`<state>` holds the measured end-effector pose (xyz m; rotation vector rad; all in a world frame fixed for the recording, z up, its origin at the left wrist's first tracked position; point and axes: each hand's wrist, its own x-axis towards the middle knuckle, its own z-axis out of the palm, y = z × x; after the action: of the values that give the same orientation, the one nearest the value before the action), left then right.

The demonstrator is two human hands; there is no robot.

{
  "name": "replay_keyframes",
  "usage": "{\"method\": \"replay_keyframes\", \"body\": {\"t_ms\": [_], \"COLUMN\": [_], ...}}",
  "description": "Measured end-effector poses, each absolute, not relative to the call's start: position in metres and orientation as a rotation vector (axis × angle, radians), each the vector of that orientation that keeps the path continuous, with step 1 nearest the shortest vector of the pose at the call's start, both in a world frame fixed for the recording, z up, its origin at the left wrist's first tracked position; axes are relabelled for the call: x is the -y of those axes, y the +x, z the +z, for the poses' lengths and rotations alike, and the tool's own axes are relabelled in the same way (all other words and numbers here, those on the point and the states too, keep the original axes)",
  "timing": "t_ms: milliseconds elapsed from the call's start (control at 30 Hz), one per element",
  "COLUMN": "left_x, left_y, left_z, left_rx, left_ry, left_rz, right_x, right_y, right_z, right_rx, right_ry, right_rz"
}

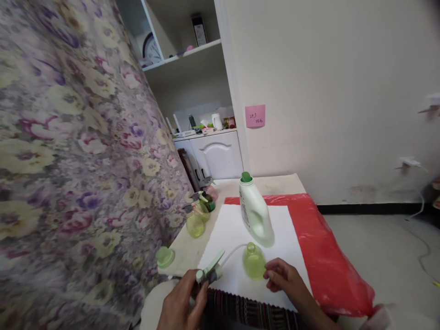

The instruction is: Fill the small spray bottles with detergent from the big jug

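Note:
My left hand [184, 300], at the lower left, is closed around a pale green spray trigger head [209, 270]. Its thin dip tube [235, 251] reaches right, its end near the neck of a yellow-green spray bottle [253, 263]. That see-through bottle stands upright, its mouth uncovered. Close by its right side is my right hand [280, 277], fingers loosely bent and apart, holding nothing; whether the fingertips touch the bottle I cannot tell. Behind the bottle stands a large pale green detergent jug [255, 213] with a darker green spout.
A white sheet [220, 233] and red plastic [319, 243] cover part of the table. Several spray bottles [195, 224] stand along its left side, with a green cap [165, 257] nearer me. A floral curtain [85, 160] hangs at left; shelves [185, 52] rise behind.

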<state>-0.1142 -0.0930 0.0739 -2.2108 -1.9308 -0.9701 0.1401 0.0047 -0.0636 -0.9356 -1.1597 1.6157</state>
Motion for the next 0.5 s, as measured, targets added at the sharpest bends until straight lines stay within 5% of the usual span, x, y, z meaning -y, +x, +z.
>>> {"method": "replay_keyframes", "body": {"t_ms": [267,500], "left_x": [0.083,0.055], "left_y": [-0.101,-0.078], "left_z": [0.102,0.136], "left_rx": [2.005,1.845], "left_ry": [-2.383,-2.432], "left_rz": [-0.532,-0.107], "right_x": [-0.009,-0.012], "right_y": [0.144,0.138], "right_z": [-0.066,-0.063], "right_rx": [1.186,1.397], "right_ry": [-0.948,-1.104], "right_rz": [1.587,1.202]}}
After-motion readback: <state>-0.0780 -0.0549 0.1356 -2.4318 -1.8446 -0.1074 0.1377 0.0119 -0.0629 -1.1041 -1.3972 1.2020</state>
